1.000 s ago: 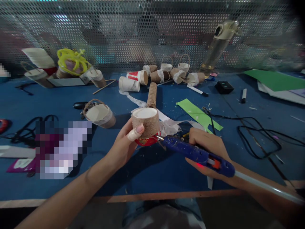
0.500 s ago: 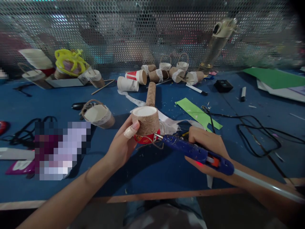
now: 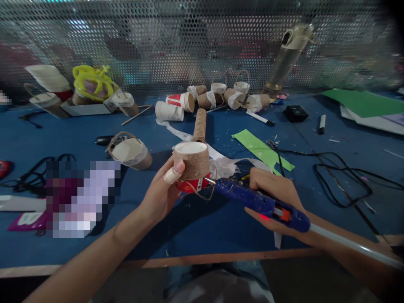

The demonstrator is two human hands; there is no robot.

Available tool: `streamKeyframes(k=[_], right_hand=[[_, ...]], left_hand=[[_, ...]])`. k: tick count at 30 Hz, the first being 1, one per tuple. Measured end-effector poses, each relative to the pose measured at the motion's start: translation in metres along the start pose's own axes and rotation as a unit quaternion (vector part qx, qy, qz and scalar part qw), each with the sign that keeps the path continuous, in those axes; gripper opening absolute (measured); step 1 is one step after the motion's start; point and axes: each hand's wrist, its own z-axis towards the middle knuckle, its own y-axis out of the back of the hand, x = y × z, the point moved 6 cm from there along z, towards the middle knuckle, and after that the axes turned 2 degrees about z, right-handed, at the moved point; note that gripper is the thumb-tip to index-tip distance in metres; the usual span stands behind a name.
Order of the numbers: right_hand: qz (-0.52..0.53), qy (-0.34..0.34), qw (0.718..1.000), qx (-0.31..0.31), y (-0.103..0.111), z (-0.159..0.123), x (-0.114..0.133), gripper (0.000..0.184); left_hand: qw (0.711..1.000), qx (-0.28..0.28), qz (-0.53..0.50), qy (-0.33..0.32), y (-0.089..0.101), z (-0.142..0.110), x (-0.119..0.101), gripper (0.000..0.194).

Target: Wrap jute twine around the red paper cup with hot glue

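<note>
My left hand [image 3: 162, 189] is closed around a paper cup [image 3: 192, 162], its upper part wound with brown twine and its lower part bare red. A tape-like wrap covers the thumb. From the cup a loose twine end [image 3: 206, 197] hangs in a loop. In my right hand [image 3: 277, 193] is a blue hot glue gun [image 3: 252, 198], a long clear glue stick [image 3: 353, 244] coming out of its back. The gun's metal nozzle [image 3: 209, 180] points at the red part, just below the twine; whether it touches cannot be made out.
Beyond the cup lies a twine roll [image 3: 200, 124] with white lace ribbon [image 3: 224, 164]. A twine-covered cup with handle [image 3: 131, 152] stands left. Several finished cups [image 3: 233, 97] line the back near a bottle [image 3: 280, 63]. Green paper [image 3: 255, 145] and a black cable [image 3: 344, 204] lie right.
The cup has turned slightly in my left hand and shifted a little to the left. Its loose twine has swung with it. The glue gun has hardly moved.
</note>
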Motion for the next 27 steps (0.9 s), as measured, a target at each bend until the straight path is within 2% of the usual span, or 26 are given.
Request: streamKeyframes(k=[4, 9, 18, 23, 27], right_hand=[[-0.002, -0.003, 1.0, 0.009, -0.001, 0.0, 0.0, 0.033], [-0.005, -0.019, 1.0, -0.019, 0.003, 0.004, -0.001, 0.034], [-0.009, -0.012, 1.0, -0.001, 0.0, 0.001, 0.002, 0.034], [-0.006, -0.004, 1.0, -0.015, 0.002, 0.002, 0.001, 0.033], [0.001, -0.007, 1.0, -0.018, 0.004, 0.004, 0.0, 0.034]], left_hand=[[1.0, -0.011, -0.008, 0.001, 0.001, 0.001, -0.002, 0.037], [0.999, -0.013, -0.03, -0.01, -0.002, 0.002, -0.006, 0.027], [0.999, -0.044, -0.02, 0.017, 0.002, 0.0, 0.0, 0.035], [0.998, -0.049, -0.042, 0.014, -0.004, 0.002, -0.005, 0.027], [0.997, -0.056, -0.05, 0.013, -0.009, 0.002, -0.008, 0.028]])
